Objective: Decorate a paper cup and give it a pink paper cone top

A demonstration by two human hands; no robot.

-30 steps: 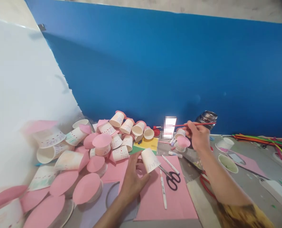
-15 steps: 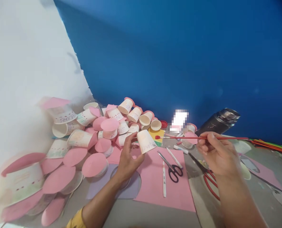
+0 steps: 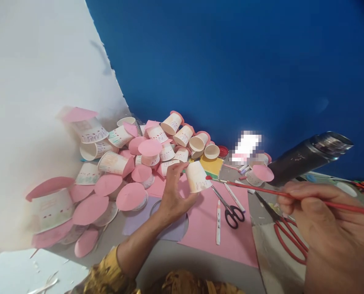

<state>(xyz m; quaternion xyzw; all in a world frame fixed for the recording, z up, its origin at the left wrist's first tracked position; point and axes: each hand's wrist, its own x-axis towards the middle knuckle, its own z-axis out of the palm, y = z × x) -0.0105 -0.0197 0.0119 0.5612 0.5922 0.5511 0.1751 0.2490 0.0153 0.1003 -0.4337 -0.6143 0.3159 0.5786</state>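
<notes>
Behind the worktop (image 3: 169,255), a blue wall (image 3: 231,61) fills most of the background, with a white panel (image 3: 41,61) at its left edge. On the grey surface, a heap of pink-topped paper cups (image 3: 112,163) spreads over the left and centre. To its right lies a pink sheet (image 3: 231,245), with a purple sheet (image 3: 139,216) at the pink sheet's left side. A dark metal flask (image 3: 301,157) leans at far right. Nearer the viewer, my right hand (image 3: 331,224) is closed on the handle of a red paintbrush (image 3: 258,188), which points leftward. Below the brush and beside this hand, red-handled scissors (image 3: 280,218) lie part-covered. My left hand (image 3: 175,196) is clamped, fingers above and thumb below, on a single white cup (image 3: 197,177). The cup is held over the pink sheet, tilted, its wider rim downward and coloured strokes visible on its side. Black-handled scissors (image 3: 228,207) lie on the sheet, near a white marker (image 3: 218,224). Smallest of all, the red bristle tip (image 3: 208,177) meets the cup's right edge in this view; whether it touches cannot be told.
</notes>
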